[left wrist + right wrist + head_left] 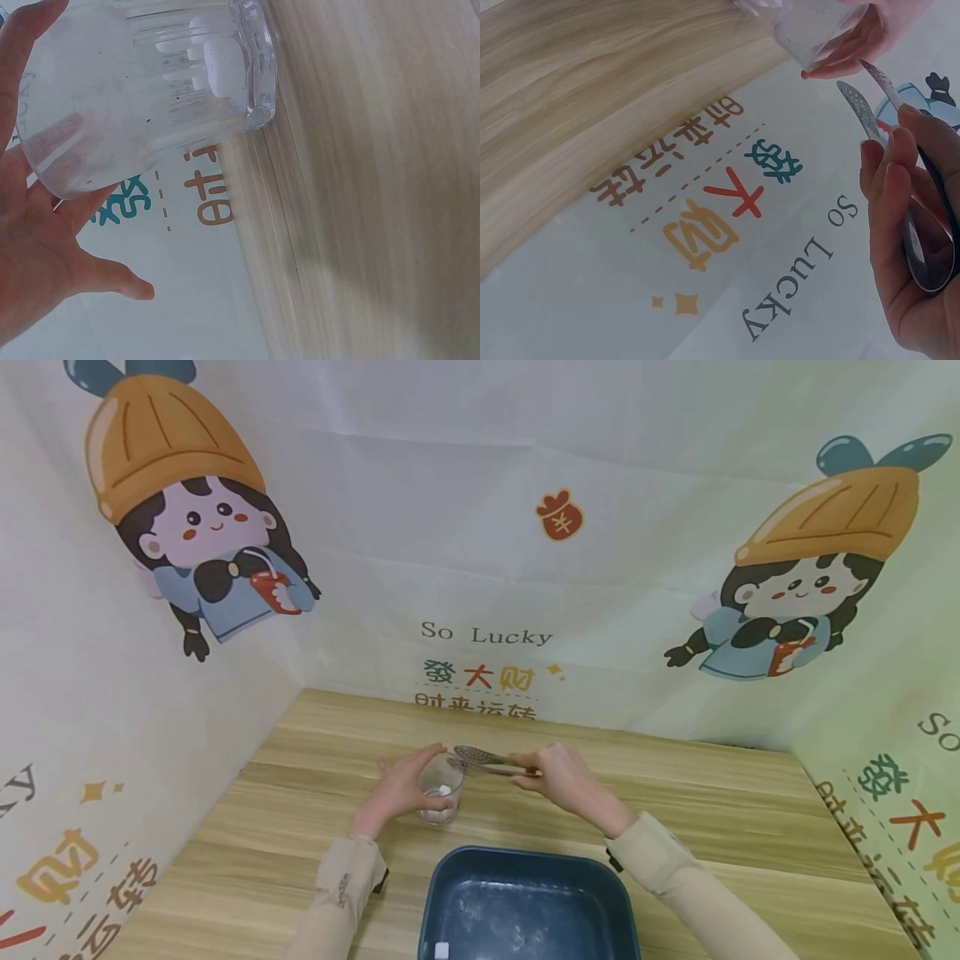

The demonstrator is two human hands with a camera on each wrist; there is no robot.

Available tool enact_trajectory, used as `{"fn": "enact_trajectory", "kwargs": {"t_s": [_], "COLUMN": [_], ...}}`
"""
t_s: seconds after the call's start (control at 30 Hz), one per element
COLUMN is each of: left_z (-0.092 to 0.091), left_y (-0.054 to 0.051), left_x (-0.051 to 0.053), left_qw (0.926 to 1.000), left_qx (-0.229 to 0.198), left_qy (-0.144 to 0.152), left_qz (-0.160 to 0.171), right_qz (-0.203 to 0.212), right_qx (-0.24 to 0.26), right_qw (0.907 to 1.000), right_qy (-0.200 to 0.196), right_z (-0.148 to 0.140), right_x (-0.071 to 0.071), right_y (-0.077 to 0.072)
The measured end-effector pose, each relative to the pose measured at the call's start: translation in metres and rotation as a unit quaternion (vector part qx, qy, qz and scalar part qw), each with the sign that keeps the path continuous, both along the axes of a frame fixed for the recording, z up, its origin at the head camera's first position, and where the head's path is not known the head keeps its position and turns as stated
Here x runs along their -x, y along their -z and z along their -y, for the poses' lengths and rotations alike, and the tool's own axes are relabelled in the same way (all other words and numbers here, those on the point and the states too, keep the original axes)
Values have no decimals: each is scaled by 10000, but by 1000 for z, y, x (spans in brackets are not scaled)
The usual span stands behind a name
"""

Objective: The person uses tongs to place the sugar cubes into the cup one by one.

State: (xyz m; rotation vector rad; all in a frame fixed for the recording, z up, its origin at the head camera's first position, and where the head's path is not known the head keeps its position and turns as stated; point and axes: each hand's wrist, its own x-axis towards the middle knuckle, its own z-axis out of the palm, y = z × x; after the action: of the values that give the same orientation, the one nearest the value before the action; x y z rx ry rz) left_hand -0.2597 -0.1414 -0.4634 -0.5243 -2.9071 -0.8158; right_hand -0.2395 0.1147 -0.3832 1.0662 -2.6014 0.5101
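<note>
A clear glass [442,773] stands on the wooden table, with my left hand [397,792] around it, thumb on the near side and fingers on the far side. Several white cubes [225,67] lie at the bottom of the glass. My right hand [567,782] grips metal tongs [486,757] with perforated tips. Those tips are apart beside the glass rim, and nothing shows between them. Seen from the right wrist, the tongs [861,111] point toward the glass [814,34].
A dark blue basin [532,862] sits at the table's front, partly cut off by the frame, with a white cube [442,951] inside at its left. Printed cloth walls [480,552] enclose the wooden table [712,827] at the back and both sides.
</note>
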Motion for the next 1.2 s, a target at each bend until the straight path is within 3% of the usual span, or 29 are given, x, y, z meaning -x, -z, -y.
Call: {"fn": "enact_trajectory", "kwargs": {"t_s": [0.77, 1.2], "left_z": [0, 0], "left_y": [-1, -1], "left_x": [-2, -3], "left_qw": [9999, 9999], "left_qx": [-115, -124], "left_qy": [17, 14], "left_qz": [-18, 6], "right_qz": [284, 13], "right_qx": [-262, -357], "right_qw": [9990, 9992], "right_qy": [242, 193], "right_z": [-20, -37], "right_x": [-11, -23], "right_y": [3, 4]}}
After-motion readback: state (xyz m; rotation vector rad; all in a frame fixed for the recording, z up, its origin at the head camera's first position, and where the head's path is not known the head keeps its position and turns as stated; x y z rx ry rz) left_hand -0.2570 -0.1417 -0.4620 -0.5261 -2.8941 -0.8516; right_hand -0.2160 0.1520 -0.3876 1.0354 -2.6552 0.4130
